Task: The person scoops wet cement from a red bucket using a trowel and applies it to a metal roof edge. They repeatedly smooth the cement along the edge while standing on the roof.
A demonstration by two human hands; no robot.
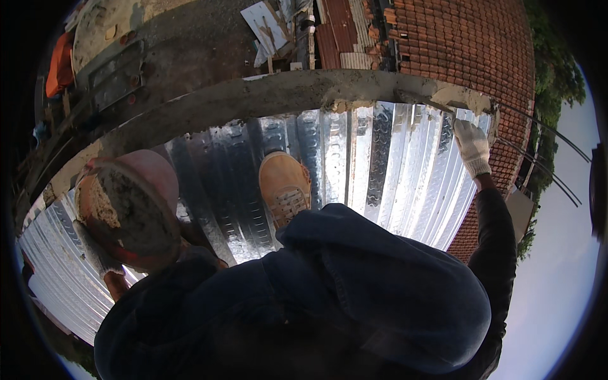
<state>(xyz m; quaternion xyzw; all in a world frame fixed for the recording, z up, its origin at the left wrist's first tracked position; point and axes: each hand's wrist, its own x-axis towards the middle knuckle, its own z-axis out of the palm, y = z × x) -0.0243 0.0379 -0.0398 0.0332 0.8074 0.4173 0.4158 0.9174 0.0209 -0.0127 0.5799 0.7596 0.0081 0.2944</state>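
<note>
My left hand (97,251), in a pale knit work glove, grips the side of a reddish bucket (166,174); most of its fingers are behind the bucket. The bucket is tilted, and grey wet mortar (136,212) shows inside it. Stretched far out to the right, my right hand (472,144) wears a similar glove. Its fingers are closed round what looks like a trowel (445,107), mostly hidden by the glove and lying against the mortar-covered ledge (272,92). One tan lace-up shoe (285,187) of mine rests on the metal sheeting.
Shiny ribbed metal sheets (335,158) lie under me, along the curved ledge. Beyond it are a lower yard (190,50), a leaning white board (265,28), rusty corrugated sheets (335,31) and a tiled roof (462,44). Dark rods (544,164) jut out at right.
</note>
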